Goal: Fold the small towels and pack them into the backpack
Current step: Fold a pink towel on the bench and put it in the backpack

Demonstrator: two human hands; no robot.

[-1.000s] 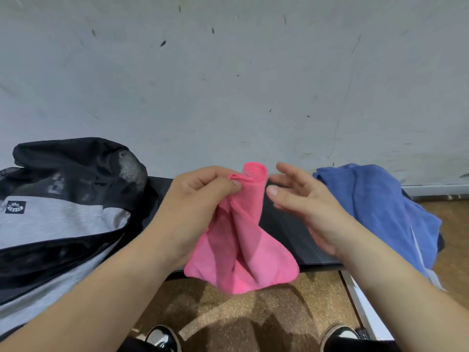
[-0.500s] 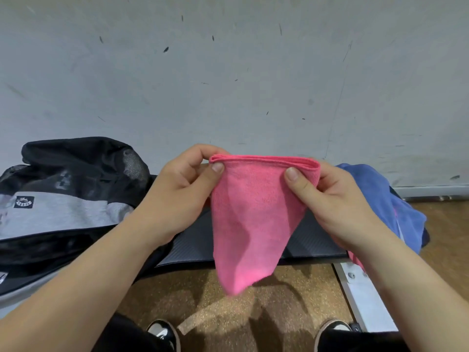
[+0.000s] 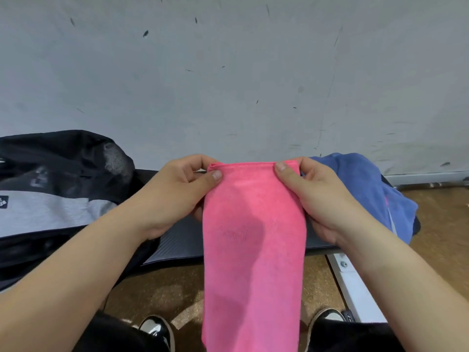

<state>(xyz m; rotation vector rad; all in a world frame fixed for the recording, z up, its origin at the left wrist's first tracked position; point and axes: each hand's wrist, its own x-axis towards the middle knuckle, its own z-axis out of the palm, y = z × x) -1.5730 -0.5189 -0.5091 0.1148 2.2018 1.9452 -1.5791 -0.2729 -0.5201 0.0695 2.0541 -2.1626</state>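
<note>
Left hand [image 3: 177, 196] and right hand [image 3: 317, 199] each pinch a top towel [image 3: 253, 250] corner, likely so it hangs flat for folding; backpack [image 3: 50, 186] lies beyond left hand.

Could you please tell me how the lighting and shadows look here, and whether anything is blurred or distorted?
Head view: soft, even light, no strong glare; a dim shadow crosses the middle of the pink towel, pinched at its top by the left hand and right hand; the backpack loses detail in its black top; the wide lens enlarges the forearms; hands look sharp.
</note>
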